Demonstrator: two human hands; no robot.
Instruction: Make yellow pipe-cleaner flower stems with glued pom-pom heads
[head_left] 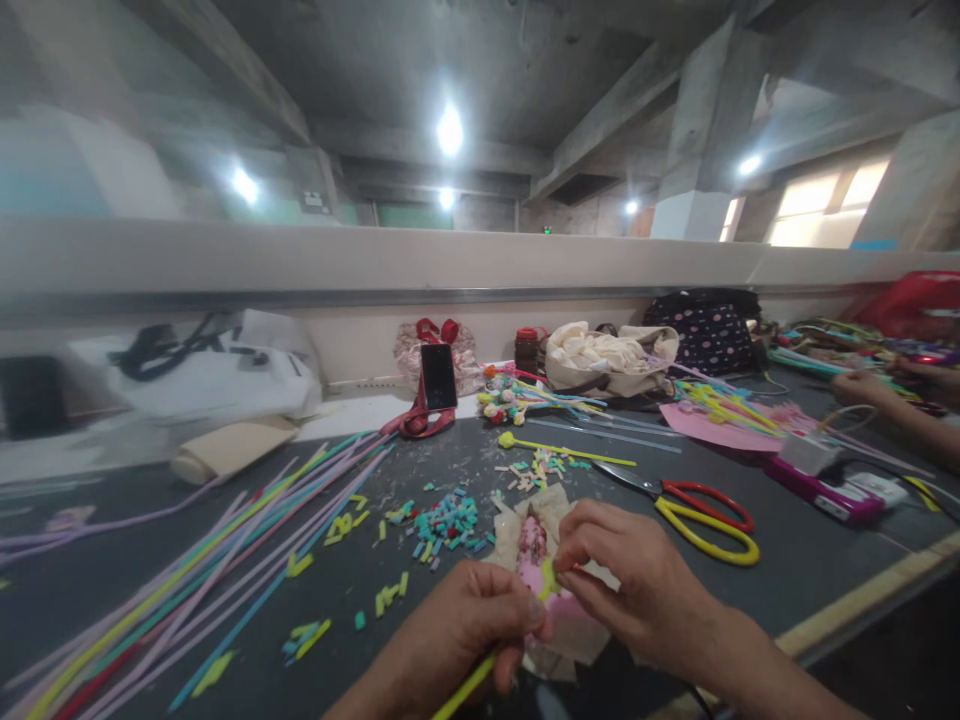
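At the front of the dark table, my left hand (484, 610) is closed, thumb and fingers pinching a fuzzy yellow pipe cleaner (466, 688) whose tail slants down toward me. Just to its right, my right hand (626, 570) is closed too, its fingertips pinched at a yellow bit between the hands that looks like the same pipe cleaner. Beneath and behind them lies a pink object with a dark red, crusted top (532, 540), on crumpled pale paper (555, 503); the fingers partly hide it. Scissors (709, 520) with red and yellow handles rest beyond my right hand.
Long coloured pipe cleaners (225, 570) spread over the left side. Short cut pieces (450, 520) are scattered mid-table. Behind stand a phone (439, 377), a cloth bag (611, 365) and a jar (529, 350). A purple power strip (825, 492) and another person's hands (862, 390) are at right.
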